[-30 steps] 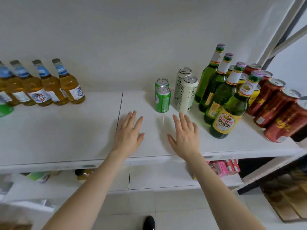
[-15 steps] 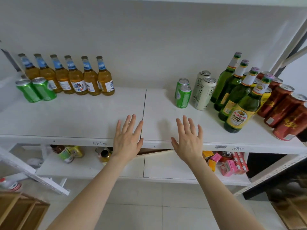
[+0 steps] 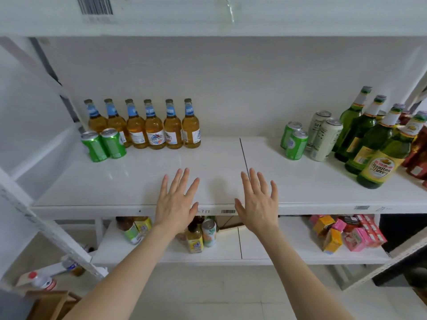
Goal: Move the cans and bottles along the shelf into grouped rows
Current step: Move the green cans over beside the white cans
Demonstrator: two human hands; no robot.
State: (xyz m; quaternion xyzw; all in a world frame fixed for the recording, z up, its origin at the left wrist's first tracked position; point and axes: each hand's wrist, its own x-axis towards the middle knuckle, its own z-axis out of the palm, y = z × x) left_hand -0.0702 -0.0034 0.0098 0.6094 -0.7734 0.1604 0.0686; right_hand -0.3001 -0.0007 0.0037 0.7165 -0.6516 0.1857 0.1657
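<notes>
My left hand and my right hand hover palm down, fingers spread, over the front edge of the white shelf, holding nothing. At the back left stands a row of several amber bottles with blue neck labels, and two green cans sit in front of them. To the right are two more green cans, two tall white cans, a diagonal row of green beer bottles and red cans at the frame edge.
An upper shelf with a barcode label overhangs the top. The lower shelf holds bottles, a can and pink and orange cartons. A slanted white brace crosses the left side. A wooden crate sits at the bottom left.
The view has swung left and pulled back, bringing the amber bottles, left green cans and upper shelf into sight. Both hands stayed spread and now sit nearer the shelf's front edge.
</notes>
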